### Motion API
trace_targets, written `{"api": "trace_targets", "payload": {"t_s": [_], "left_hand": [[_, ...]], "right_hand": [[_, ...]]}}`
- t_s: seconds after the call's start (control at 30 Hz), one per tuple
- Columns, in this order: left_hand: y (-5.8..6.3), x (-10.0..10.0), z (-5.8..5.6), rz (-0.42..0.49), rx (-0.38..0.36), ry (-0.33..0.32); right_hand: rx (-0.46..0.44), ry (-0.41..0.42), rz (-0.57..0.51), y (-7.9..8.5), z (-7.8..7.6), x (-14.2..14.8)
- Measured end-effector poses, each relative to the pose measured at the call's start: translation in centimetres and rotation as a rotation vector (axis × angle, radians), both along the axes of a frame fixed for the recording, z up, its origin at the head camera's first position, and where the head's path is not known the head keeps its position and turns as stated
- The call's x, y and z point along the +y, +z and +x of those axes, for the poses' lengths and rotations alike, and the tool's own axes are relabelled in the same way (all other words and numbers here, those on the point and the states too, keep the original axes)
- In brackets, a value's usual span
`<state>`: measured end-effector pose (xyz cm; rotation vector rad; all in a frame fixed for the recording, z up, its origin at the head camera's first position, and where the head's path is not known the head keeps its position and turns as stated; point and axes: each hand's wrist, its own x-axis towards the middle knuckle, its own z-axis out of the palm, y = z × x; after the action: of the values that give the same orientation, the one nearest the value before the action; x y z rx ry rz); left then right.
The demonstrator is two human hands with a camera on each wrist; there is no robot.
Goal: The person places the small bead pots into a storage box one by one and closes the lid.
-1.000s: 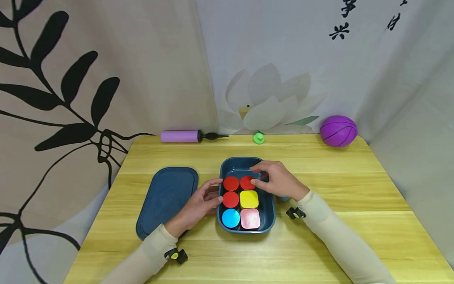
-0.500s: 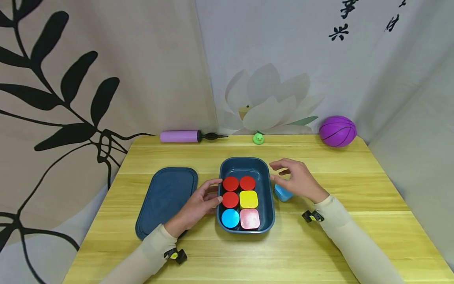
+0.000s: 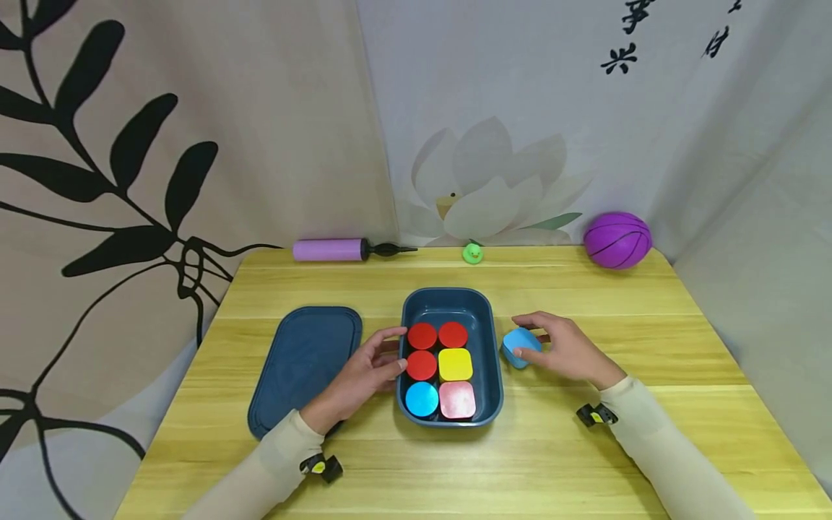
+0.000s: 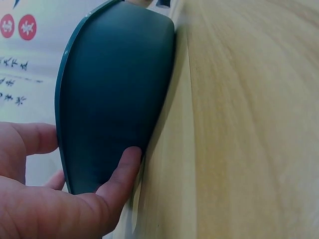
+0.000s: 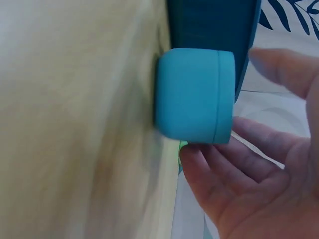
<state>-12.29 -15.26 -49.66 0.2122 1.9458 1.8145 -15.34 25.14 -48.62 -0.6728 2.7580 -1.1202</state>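
A dark blue rectangular box (image 3: 484, 339) stands on the table, holding several small pieces: red round ones (image 3: 422, 336), a yellow square one (image 3: 456, 365), a pink square one (image 3: 458, 400) and a blue round one (image 3: 422, 399). My left hand (image 3: 367, 379) rests on the box's left side; in the left wrist view its thumb (image 4: 124, 167) lies along the wall. To the right of the box sits a light blue rounded block (image 5: 194, 94) on the table. My right hand (image 3: 562, 347) reaches around it, fingers at its far side and thumb (image 5: 284, 69) apart from it.
Left of the box lies its matching dark blue lid (image 3: 305, 361), partly under the left hand and forearm in view. Along the table's back edge are a purple hand pump (image 3: 331, 250), a small green duck (image 3: 472, 253) and a purple ball (image 3: 617, 240). Curtains hang behind.
My right hand has left the inside of the box, moved right and come down around the light blue block, which was mostly hidden before. The left hand has stayed put.
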Motion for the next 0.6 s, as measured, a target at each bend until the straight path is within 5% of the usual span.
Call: {"api": "trace_targets", "payload": {"t_s": [0.27, 0.6], "left_hand": [[-0.06, -0.11, -0.10, 0.006, -0.008, -0.001], [-0.12, -0.11, -0.13, 0.010, -0.011, 0.000]], "right_hand": [[-0.101, 0.032, -0.005, -0.34, 0.92, 0.60], [-0.068, 0.045, -0.030, -0.65, 0.71, 0.76]]}}
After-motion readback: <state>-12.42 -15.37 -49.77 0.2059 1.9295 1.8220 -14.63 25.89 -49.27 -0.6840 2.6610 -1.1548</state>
